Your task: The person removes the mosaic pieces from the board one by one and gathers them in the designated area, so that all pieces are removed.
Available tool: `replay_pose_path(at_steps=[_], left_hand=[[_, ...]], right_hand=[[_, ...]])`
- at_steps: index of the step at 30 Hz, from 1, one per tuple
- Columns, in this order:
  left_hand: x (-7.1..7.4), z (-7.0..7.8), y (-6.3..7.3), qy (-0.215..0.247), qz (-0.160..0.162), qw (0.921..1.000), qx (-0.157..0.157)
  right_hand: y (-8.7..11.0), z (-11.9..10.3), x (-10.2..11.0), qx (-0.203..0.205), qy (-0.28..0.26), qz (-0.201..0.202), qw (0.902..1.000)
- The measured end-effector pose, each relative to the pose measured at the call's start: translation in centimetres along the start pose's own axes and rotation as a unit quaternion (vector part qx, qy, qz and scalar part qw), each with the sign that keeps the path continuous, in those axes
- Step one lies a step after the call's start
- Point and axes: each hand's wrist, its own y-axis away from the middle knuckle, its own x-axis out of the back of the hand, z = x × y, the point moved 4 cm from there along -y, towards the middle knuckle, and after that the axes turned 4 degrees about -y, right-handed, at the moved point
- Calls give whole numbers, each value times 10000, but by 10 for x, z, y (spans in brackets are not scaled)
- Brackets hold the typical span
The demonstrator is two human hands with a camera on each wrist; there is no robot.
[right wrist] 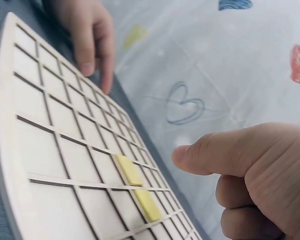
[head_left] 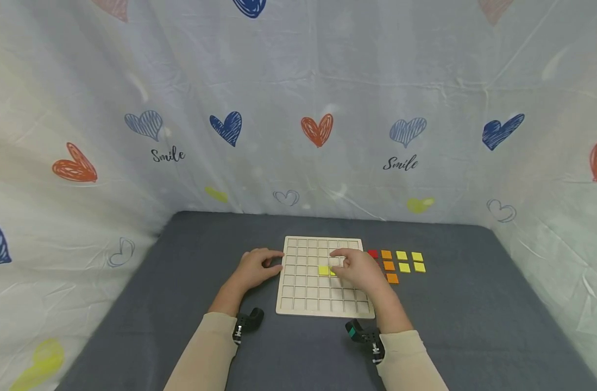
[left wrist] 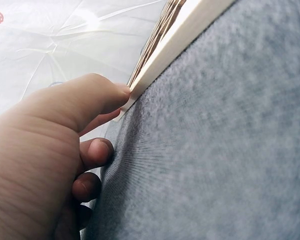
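Observation:
A pale wooden grid board lies on the grey cloth. Two yellow square tiles sit side by side in its cells: one tile shows fully in the head view, while my right hand partly covers the other; the right wrist view shows both the nearer tile and its neighbour. My right hand hovers over the board with thumb and index finger apart and nothing visible between them. At the board's left edge, my left hand touches the rim with thumb and index fingertips.
Right of the board lie loose square tiles: a red one, a column of orange ones and several yellow ones. A white curtain printed with hearts hangs behind the grey-covered table. Each wrist wears a black camera mount.

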Motion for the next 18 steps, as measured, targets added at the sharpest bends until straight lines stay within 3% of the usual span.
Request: replay_pose_path(at_steps=[13,18], left_hand=[[1,1,0,-8,-25,10000,10],[1,1,0,16,-24,10000,12]], right_hand=[[-6,5,-30,138,1245,-17,9921],[-6,4,-31,184,1285,140,9914]])
